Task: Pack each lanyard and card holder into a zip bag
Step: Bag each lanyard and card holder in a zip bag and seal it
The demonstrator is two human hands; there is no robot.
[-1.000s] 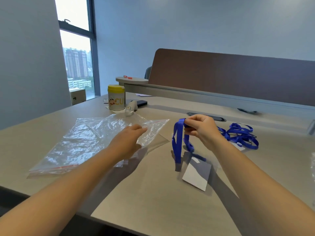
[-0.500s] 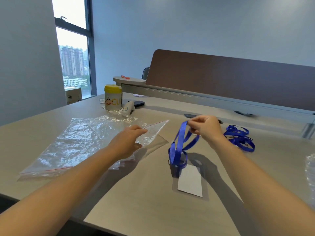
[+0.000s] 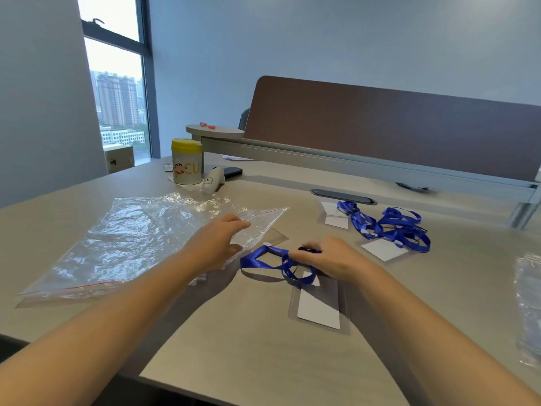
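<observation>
A blue lanyard (image 3: 265,260) lies bunched on the table, clipped to a clear card holder with a white card (image 3: 319,310). My right hand (image 3: 330,260) is low over the lanyard and grips its strap near the clip. My left hand (image 3: 215,244) pinches the near corner of a clear zip bag with a red seal line (image 3: 140,232), part of a spread pile of bags to the left. The fingers under the bag are hidden.
More blue lanyards with card holders (image 3: 386,227) lie in a heap at the back right. A yellow-lidded canister (image 3: 186,161), a white bottle (image 3: 213,180) and a dark phone (image 3: 232,171) stand behind the bags. Another plastic bag (image 3: 530,303) lies at the right edge.
My right hand has come down from holding the lanyard raised, so strap and card holder now lie on the table. My left hand stays on the bag corner.
</observation>
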